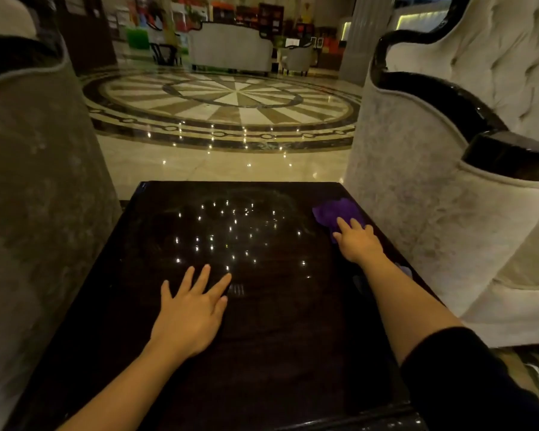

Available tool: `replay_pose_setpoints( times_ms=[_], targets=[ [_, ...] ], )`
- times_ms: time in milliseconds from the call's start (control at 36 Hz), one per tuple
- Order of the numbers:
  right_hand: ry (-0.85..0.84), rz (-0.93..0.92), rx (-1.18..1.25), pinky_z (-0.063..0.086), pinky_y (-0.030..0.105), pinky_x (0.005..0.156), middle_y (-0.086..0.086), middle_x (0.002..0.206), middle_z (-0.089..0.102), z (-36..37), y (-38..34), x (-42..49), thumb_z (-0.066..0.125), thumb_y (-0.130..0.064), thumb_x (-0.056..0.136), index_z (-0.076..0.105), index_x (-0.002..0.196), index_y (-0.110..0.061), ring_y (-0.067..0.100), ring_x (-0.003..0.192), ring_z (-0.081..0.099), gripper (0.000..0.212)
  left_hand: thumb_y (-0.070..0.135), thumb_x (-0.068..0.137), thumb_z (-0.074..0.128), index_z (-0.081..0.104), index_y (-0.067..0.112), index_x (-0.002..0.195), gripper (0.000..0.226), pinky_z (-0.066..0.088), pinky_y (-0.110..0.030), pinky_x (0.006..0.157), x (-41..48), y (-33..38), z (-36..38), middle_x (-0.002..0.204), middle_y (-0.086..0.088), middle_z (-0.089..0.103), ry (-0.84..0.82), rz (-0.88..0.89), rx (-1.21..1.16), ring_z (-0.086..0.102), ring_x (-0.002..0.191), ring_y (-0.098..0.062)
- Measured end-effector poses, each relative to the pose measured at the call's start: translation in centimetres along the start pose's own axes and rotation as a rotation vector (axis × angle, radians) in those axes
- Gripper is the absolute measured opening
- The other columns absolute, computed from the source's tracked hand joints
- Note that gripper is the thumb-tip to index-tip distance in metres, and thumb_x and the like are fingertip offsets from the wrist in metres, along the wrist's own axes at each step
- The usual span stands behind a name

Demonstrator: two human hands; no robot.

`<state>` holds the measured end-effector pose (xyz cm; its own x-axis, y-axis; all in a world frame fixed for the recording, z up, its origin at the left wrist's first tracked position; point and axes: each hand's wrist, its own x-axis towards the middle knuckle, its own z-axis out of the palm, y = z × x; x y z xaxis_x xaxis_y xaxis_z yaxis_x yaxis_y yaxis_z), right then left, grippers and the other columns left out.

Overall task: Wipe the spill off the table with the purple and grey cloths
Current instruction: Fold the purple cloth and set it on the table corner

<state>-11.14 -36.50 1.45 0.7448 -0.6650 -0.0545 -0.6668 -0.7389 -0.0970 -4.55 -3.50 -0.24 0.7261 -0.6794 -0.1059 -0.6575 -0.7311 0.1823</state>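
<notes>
A dark glossy table (277, 337) fills the lower middle of the head view. A crumpled purple cloth (333, 211) lies at its far right corner. My right hand (358, 242) rests on the near edge of that cloth, fingers pressing down on it. My left hand (190, 312) lies flat on the table's middle, fingers spread, holding nothing. A small pale grey-lilac scrap, perhaps the second cloth (405, 270), shows at the right table edge behind my right forearm. I cannot make out a spill among the light reflections on the tabletop.
A pale tufted armchair (448, 197) stands close against the table's right side. A grey upholstered chair (35, 197) stands against the left side. Beyond the table's far edge is polished marble floor (224, 104) and a distant sofa (231, 51).
</notes>
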Motion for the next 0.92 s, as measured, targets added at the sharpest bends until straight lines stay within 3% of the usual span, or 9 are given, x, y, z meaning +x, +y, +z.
replay_pose_setpoints(
  times_ms=[194,306,583,778,917],
  targets=[
    [-0.115,-0.036,0.006,0.017,0.048,0.115,0.014,0.155,0.000,-1.7,1.0,-0.9,0.020,-0.037,0.098,0.002,0.144,-0.024,0.035,0.141,0.010,0.051,0.044,0.095,0.014,0.001,0.039,0.142,0.049,-0.003,-0.056,0.112,-0.1,0.3,-0.2,0.157,-0.002,-0.003,-0.010,-0.008,0.015,-0.011,0.143,-0.025],
    [-0.039,-0.081,0.025,0.022,0.048,0.113,0.016,0.155,0.005,-2.9,1.4,-3.0,0.023,-0.036,0.098,0.005,0.144,-0.023,0.038,0.138,0.017,0.051,0.043,0.095,0.014,0.003,0.039,0.142,0.048,-0.003,-0.056,0.112,-0.3,0.4,-0.3,0.157,-0.001,-0.003,-0.012,-0.012,-0.007,-0.010,0.143,-0.025],
    [0.086,-0.195,0.131,0.021,0.038,0.112,0.011,0.155,0.010,-4.1,3.5,-11.7,0.038,-0.034,0.095,0.018,0.142,-0.026,0.027,0.140,0.017,0.052,0.042,0.096,0.015,0.006,0.037,0.143,0.048,-0.001,-0.056,0.112,-0.4,0.2,-0.3,0.157,-0.003,0.000,0.012,-0.005,-0.010,-0.006,0.143,-0.025],
    [-0.005,-0.058,0.169,0.016,0.041,0.113,0.019,0.154,0.001,-1.0,5.8,-15.6,0.037,-0.040,0.094,0.012,0.142,-0.031,0.034,0.140,0.010,0.055,0.043,0.096,0.014,0.005,0.036,0.143,0.049,-0.002,-0.055,0.113,-0.5,0.0,-0.1,0.157,-0.003,-0.001,0.001,-0.008,-0.009,-0.007,0.143,-0.026],
    [-0.055,0.040,0.298,0.017,0.047,0.114,0.016,0.155,-0.002,0.3,5.3,-16.3,0.041,-0.053,0.088,0.004,0.143,-0.031,0.036,0.140,0.010,0.070,0.043,0.095,0.012,0.005,0.036,0.143,0.049,-0.003,-0.054,0.113,-0.5,0.1,0.1,0.157,-0.003,-0.002,-0.004,-0.015,-0.012,-0.008,0.143,-0.025]
  ],
)
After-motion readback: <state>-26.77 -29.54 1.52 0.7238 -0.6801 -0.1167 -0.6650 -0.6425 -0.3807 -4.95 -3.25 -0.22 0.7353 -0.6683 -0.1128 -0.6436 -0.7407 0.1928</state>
